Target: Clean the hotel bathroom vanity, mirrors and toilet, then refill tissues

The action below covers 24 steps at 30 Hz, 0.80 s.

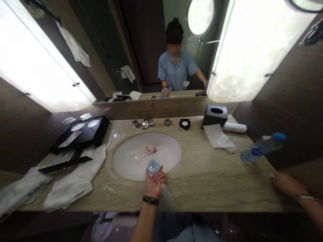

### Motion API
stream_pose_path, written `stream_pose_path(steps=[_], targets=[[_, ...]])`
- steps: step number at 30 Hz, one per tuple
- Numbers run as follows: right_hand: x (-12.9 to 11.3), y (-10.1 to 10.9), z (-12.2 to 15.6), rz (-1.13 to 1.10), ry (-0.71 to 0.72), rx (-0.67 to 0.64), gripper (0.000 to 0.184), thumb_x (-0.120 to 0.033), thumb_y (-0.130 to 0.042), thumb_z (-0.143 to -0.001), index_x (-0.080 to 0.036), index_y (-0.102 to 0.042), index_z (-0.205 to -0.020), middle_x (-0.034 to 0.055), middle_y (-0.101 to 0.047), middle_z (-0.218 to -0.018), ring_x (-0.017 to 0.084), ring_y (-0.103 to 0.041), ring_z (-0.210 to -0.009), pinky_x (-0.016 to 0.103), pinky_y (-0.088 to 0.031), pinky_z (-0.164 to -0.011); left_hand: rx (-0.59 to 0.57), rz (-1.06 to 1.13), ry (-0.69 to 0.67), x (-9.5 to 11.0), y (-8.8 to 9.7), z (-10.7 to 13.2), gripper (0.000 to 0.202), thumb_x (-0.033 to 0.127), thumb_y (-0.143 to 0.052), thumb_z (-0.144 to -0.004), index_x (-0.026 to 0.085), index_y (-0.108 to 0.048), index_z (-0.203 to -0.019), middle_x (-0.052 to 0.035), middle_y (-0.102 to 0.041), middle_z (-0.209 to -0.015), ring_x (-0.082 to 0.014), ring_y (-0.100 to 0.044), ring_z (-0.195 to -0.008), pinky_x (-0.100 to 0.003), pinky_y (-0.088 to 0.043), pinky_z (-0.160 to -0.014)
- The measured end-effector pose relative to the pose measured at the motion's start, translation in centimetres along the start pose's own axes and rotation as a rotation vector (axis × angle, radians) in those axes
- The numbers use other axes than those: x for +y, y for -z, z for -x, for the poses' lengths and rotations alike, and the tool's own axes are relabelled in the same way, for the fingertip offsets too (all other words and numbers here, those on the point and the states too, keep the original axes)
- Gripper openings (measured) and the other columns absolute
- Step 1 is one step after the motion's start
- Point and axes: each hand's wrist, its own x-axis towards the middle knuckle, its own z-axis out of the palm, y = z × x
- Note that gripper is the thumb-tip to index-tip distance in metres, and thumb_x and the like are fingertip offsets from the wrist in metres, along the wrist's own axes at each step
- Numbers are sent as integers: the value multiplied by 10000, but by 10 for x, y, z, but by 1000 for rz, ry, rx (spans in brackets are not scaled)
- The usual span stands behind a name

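Head view: left hand (152,185) curls its fingers (160,175) round a clear plastic item (153,166) over sink's (170,148) near edge; blue-capped bottle (261,148) lies nearer right hand (287,183), whose grip I cannot tell.

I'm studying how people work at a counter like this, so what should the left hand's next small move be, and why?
Probably lower the clear plastic item into the sink: the left hand holds it by the near rim, and a red-and-white wrapper lies in there. The right hand is away at the counter's right edge.
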Motion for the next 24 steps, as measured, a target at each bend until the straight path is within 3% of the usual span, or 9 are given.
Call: stream_pose_path(steps=[4, 7, 9, 11, 13, 15, 20, 22, 24], targets=[[-43, 20, 43, -140, -125, 30, 330, -436, -643, -488, -276, -361, -426, 99, -470, -480, 350, -612, -617, 544, -472, -712, -55, -155, 4, -6, 2, 20, 612, 464, -277, -1021, -49, -603, -1088, 33, -406, -588, -90, -395, -411, -187, -329, -346], [-47, 28, 62, -367, -122, 124, 337, -554, -606, -604, -241, -485, -579, 27, -486, -527, 204, -527, -548, 354, -458, -563, -70, -237, 87, -14, -5, 31, 473, 357, -333, -1010, 13, -601, -1192, 29, -434, -625, -91, -435, -427, -189, -366, -360], [-46, 41, 71, -525, -91, 227, 460, -692, -496, -691, -235, -508, -746, -8, -488, -604, 149, -468, -539, 273, -399, -500, -46, -288, 161, -26, -12, 38, 368, 299, -425, -967, 62, -630, -1160, 38, -439, -624, -79, -422, -415, -178, -351, -355], [-54, 63, 77, -700, -20, 346, 534, -767, -439, -724, -248, -460, -850, -33, -467, -668, 119, -425, -539, 231, -347, -475, -55, -364, 207, -45, -19, 45, 304, 311, -643, -841, 93, -659, -1052, 68, -412, -587, -58, -368, -390, -161, -291, -333], [-72, 93, 76, -878, 109, 445, 525, -756, -516, -730, -258, -420, -865, -45, -462, -697, 98, -384, -520, 217, -313, -461, -112, -488, 194, -69, -27, 49, 463, 338, -863, -626, 112, -662, -977, 105, -366, -552, -30, -295, -384, -144, -234, -328], [-96, 124, 69, -955, 245, 505, 452, -678, -574, -777, -256, -432, -856, -46, -464, -681, 90, -353, -493, 227, -300, -449, -176, -662, 125, -94, -36, 52, 630, 408, -948, -504, 129, -652, -984, 126, -330, -543, -14, -242, -401, -128, -203, -346], [-150, 176, 49, -745, 385, 504, 185, -426, -568, -919, -249, -526, -950, 8, -622, -738, 111, -409, -500, 274, -347, -505, -297, -970, -25, -135, -49, 49, 692, 634, -872, -539, 184, -597, -987, 152, -240, -480, -25, -135, -402, -136, -137, -358], [-160, 183, 43, -393, 415, 523, 196, -343, -607, -929, -240, -575, -1092, 11, -658, -761, 132, -491, -577, 280, -372, -604, -282, -1039, -103, -137, -38, 50, 707, 683, -841, -544, 188, -593, -982, 146, -264, -475, -29, -152, -392, -148, -149, -356], [-163, 185, 34, -26, 411, 525, 364, -336, -719, -875, -224, -614, -1205, -11, -622, -686, 148, -504, -618, 285, -343, -666, -236, -1116, -181, -132, -13, 54, 703, 707, -817, -571, 184, -611, -992, 129, -311, -478, -34, -212, -381, -158, -178, -366]])
